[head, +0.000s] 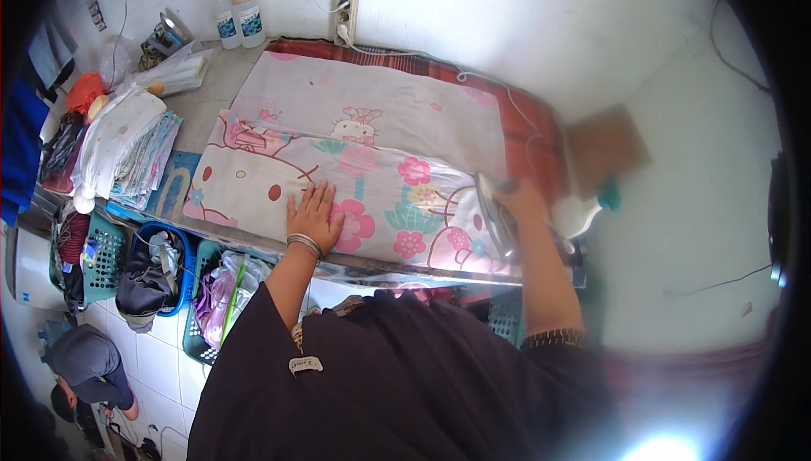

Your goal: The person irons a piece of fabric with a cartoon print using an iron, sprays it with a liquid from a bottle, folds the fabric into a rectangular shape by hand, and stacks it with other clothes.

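A printed cotton cloth (380, 188), white with pink flowers and cartoon cat faces, lies folded along the near side of an ironing surface. My left hand (313, 217) rests flat on it, palm down, fingers slightly apart and holding nothing. Towards the cloth's right end, my right hand (523, 201) grips the handle of a clothes iron (494, 217), which is tilted and blurred. Its soleplate edge meets the cloth; my hand hides part of its body. A paler cloth layer with the same cat motif (380, 93) extends behind, over a red plaid blanket (529, 125).
A white spray bottle (576, 217) stands right of my forearm. Cords run from a wall power strip (345, 17). Folded clothes (136, 150) are stacked left, with two plastic bottles (241, 20) behind. Laundry baskets (161, 271) line the near edge. Another person (89, 359) bends low at lower left.
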`<act>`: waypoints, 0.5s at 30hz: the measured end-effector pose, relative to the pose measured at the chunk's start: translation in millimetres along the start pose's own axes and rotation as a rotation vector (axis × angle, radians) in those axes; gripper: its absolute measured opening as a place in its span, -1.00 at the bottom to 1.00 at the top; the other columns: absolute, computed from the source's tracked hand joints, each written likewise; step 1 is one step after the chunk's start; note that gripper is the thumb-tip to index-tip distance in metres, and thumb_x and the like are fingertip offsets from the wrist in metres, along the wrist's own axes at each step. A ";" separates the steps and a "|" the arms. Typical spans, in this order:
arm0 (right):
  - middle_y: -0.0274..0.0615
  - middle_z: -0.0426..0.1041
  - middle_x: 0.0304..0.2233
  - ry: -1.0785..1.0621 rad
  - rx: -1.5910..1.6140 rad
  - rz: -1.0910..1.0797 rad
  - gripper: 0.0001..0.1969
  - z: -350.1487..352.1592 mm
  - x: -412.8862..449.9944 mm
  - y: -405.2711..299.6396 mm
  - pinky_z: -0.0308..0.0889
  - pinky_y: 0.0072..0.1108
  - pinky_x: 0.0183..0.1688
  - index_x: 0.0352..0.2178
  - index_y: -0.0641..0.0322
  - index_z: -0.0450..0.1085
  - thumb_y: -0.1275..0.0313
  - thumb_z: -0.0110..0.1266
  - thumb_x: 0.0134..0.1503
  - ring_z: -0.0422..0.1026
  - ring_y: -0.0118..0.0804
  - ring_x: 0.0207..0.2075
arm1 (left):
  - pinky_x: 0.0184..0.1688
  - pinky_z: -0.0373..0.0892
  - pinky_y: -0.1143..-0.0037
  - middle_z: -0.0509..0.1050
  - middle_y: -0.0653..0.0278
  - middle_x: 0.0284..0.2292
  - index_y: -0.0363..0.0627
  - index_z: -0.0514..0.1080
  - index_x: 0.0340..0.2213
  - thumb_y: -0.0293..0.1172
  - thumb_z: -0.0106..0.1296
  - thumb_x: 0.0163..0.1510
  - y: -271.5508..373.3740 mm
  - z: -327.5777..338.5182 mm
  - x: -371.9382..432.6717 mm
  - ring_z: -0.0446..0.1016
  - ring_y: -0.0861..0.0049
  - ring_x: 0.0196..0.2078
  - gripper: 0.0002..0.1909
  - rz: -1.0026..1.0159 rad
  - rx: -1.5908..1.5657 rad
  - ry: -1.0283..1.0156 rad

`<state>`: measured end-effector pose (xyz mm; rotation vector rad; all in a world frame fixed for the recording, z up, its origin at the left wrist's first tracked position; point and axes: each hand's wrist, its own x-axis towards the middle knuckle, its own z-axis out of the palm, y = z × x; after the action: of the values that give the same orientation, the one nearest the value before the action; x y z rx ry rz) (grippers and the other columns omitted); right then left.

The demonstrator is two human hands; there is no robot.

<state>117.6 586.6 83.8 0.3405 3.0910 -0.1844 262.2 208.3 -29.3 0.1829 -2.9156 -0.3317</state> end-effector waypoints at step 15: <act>-0.14 0.50 -0.37 -0.065 0.171 -0.499 -0.59 4.0 -52.6 -80.0 0.34 -0.35 -0.26 -0.32 0.08 0.40 0.11 0.20 -0.17 0.47 -0.10 -0.28 | 0.23 -0.23 0.07 0.11 0.34 0.19 0.10 0.16 0.13 0.00 -0.24 0.06 -2.8 0.3 -1.5 0.01 0.37 0.26 -0.39 -0.013 0.029 0.016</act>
<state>151.5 497.3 91.0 -0.4343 3.0354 -0.4580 263.9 205.9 -30.6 0.2086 -2.9062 -0.2896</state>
